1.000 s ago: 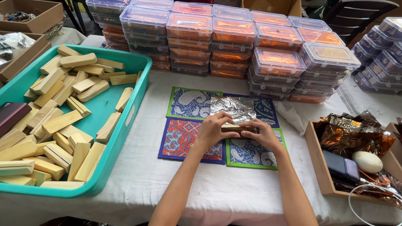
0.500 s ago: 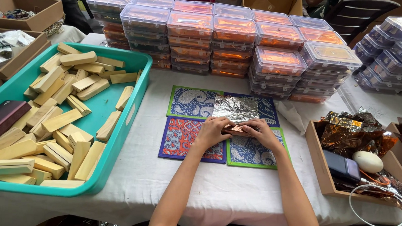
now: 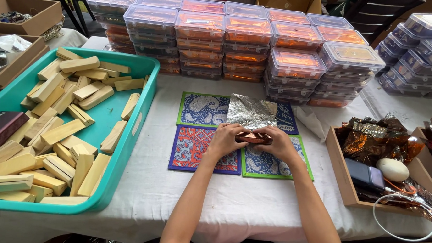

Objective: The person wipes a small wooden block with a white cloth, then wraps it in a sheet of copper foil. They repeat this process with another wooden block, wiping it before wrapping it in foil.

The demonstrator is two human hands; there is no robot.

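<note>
Tray [image 3: 143,97] of wooden blocks [image 3: 58,132] lies left of the mats [image 3: 198,151]; stacked containers [image 3: 251,43] stand behind.

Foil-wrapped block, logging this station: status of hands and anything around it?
Left hand and right hand both grip the foil-wrapped block. Block over patterned mats, on foil sheet. Nothing obstructing; teal tray sits apart.

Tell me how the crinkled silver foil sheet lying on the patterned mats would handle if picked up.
The crinkled silver foil sheet looks thin and already creased, so it would probably feel very light and flop. It would likely hold new wrinkles, and perhaps tear if tugged hard.
</note>
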